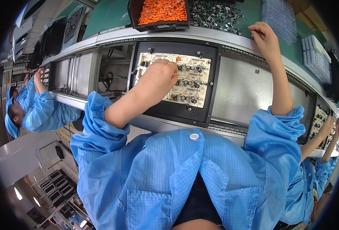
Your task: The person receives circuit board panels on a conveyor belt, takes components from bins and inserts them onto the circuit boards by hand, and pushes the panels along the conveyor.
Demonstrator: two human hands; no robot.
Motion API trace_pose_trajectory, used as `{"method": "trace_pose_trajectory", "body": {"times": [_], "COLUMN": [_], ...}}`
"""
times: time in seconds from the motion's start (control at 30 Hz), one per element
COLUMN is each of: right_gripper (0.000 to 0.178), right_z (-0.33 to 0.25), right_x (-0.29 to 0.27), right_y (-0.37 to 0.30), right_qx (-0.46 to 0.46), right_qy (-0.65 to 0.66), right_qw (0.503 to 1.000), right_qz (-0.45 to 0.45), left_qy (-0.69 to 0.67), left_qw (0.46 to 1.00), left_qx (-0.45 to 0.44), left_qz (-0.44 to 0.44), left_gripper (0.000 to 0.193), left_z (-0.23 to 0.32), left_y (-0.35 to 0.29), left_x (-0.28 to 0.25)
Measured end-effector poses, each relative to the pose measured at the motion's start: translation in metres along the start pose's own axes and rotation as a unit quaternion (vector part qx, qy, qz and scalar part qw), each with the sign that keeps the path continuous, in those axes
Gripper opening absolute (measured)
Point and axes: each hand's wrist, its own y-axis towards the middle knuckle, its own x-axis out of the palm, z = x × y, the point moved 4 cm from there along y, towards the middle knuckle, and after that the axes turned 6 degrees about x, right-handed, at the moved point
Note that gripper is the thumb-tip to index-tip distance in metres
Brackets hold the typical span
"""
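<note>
Black frame [169, 112] cradles the cream board panel [192, 82], likely keeping it flat; my left hand [161, 78] curls over it, right hand [266, 37] beside metal parts [217, 16]. I can't tell whether either's fingers pinch anything.

Bright, even white light on cream flat circuit board [194, 76]. Long white glowing lamp [18, 194] far below, left of board. Soft shine on smooth silver metal plate [244, 88] right of board. Long straight grey metal rail [215, 33] above board looks bent. Blue-coated person [43, 111] far left of board: small, fuzzy.
</note>
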Motion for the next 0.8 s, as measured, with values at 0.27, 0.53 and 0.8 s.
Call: {"method": "trace_pose_trajectory", "body": {"times": [0.27,0.53,0.8], "right_gripper": [0.012,0.018,0.019], "right_z": [-0.010,-0.021,-0.048], "right_x": [-0.012,0.001,0.022], "right_y": [-0.013,-0.011,-0.002], "right_qx": [0.050,-0.011,0.025], "right_qy": [0.047,-0.077,-0.073], "right_qw": [0.997,0.997,0.996], "right_qz": [-0.023,-0.007,-0.051], "left_qy": [0.046,0.027,0.055], "left_qw": [0.998,0.999,0.986], "left_qx": [0.026,0.017,0.013], "left_qz": [-0.015,-0.003,0.156], "left_gripper": [0.008,0.012,0.015], "left_z": [0.000,-0.003,-0.043], "left_y": [0.007,0.005,0.064], "left_x": [0.006,0.010,-0.052]}}
